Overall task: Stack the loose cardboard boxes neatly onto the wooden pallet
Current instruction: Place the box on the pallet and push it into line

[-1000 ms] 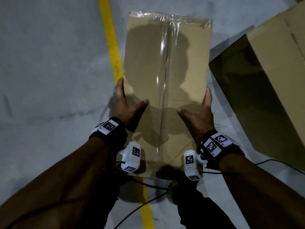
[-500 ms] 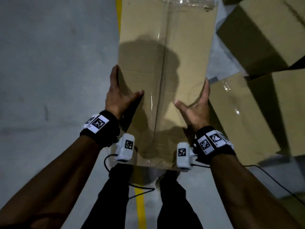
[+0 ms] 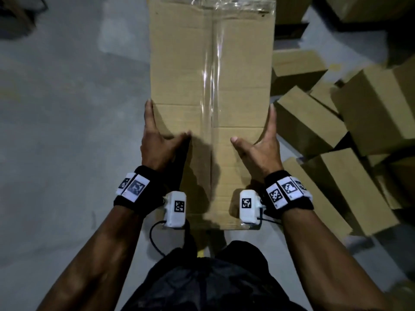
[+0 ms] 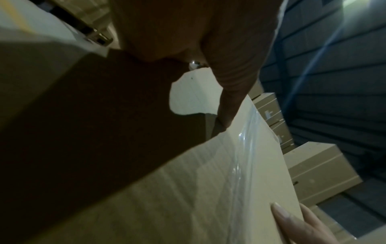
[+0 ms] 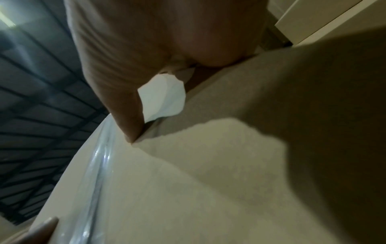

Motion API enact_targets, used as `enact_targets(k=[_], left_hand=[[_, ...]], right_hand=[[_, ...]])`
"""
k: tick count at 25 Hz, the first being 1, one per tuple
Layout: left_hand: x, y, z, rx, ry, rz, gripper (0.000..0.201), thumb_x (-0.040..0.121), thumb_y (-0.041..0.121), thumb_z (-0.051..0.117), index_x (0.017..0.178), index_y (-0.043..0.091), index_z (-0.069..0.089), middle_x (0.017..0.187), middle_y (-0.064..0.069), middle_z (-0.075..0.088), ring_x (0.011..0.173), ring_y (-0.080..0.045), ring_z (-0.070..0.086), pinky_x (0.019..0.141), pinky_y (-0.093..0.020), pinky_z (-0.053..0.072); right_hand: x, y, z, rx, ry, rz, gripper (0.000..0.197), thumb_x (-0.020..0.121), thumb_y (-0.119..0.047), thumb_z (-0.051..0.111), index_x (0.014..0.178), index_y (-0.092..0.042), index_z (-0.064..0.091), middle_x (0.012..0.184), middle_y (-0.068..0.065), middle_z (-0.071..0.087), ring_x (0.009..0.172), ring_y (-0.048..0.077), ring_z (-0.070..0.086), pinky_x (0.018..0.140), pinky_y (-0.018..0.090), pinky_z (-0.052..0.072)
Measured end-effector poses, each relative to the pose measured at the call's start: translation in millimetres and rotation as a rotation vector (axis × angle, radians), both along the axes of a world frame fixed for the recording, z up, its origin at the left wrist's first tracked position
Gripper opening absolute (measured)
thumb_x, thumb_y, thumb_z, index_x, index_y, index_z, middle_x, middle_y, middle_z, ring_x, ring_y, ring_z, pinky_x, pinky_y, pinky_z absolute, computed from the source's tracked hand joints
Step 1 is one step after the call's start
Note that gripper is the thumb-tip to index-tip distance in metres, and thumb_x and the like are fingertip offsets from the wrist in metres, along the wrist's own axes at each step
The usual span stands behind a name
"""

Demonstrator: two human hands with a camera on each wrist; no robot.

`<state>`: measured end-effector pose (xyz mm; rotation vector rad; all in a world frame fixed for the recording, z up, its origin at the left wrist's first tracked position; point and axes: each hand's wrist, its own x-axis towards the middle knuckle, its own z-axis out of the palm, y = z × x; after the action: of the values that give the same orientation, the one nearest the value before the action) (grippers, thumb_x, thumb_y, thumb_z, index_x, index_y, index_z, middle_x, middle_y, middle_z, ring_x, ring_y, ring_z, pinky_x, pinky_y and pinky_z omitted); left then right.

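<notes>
Together, left hand (image 3: pixel 157 147) and right hand (image 3: pixel 261 149) clamp the cardboard box (image 3: pixel 211 70) between straight fingers (image 3: pixel 149 114), thumbs on top.

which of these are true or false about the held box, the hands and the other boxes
1. The left hand and right hand hold the long brown cardboard box by opposite sides. True.
2. The clear tape runs lengthwise down its top. True.
3. Both thumbs are tucked underneath. False: the thumbs lie on its top face.
4. Other boxes are piled on the person's left. False: the loose brown cardboard boxes lie on the right.
</notes>
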<state>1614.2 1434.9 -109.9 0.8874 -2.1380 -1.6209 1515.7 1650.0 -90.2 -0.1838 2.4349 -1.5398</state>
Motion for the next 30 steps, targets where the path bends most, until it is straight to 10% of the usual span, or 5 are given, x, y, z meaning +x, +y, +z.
enact_targets(k=[7, 10, 14, 30], left_hand=[[-33, -78, 59, -0.014, 0.101, 0.062, 0.109, 0.07, 0.048, 0.082, 0.148, 0.058, 0.007, 0.151, 0.003, 0.035, 0.131, -0.026, 0.044, 0.107, -0.054, 0.042], [-66, -116, 62, -0.05, 0.117, 0.082, 0.109, 0.068, 0.052, 0.081, 0.148, 0.058, 0.008, 0.148, 0.005, 0.039, 0.127, -0.024, 0.048, 0.106, -0.054, 0.043], [-145, -184, 63, -0.117, 0.104, 0.116, 0.111, 0.067, 0.055, 0.079, 0.151, 0.05, 0.007, 0.149, 0.008, 0.038, 0.13, -0.021, 0.045, 0.111, -0.054, 0.039], [-449, -466, 87, -0.155, 0.152, 0.142, 0.109, 0.07, 0.05, 0.081, 0.151, 0.048, 0.009, 0.148, 0.006, 0.039, 0.128, -0.021, 0.044, 0.111, -0.051, 0.037]], right_hand=[[-49, -78, 51, -0.109, 0.099, 0.068, 0.116, 0.079, -0.021, 0.083, 0.158, -0.041, 0.001, 0.149, -0.012, 0.035, 0.129, 0.008, 0.036, 0.105, 0.033, 0.033], [-89, -120, 47, -0.152, 0.089, 0.105, 0.116, 0.076, -0.027, 0.084, 0.155, -0.05, 0.002, 0.135, -0.026, 0.033, 0.126, 0.007, 0.04, 0.109, 0.04, 0.038], [-171, -195, 39, -0.181, 0.108, 0.134, 0.115, 0.069, -0.04, 0.083, 0.149, -0.061, 0.003, 0.155, -0.009, 0.036, 0.137, 0.02, 0.042, 0.111, 0.056, 0.041], [-480, -473, 68, -0.146, 0.202, 0.151, 0.113, 0.078, -0.027, 0.085, 0.157, -0.044, 0.005, 0.137, -0.018, 0.038, 0.126, 0.008, 0.043, 0.109, 0.034, 0.037]])
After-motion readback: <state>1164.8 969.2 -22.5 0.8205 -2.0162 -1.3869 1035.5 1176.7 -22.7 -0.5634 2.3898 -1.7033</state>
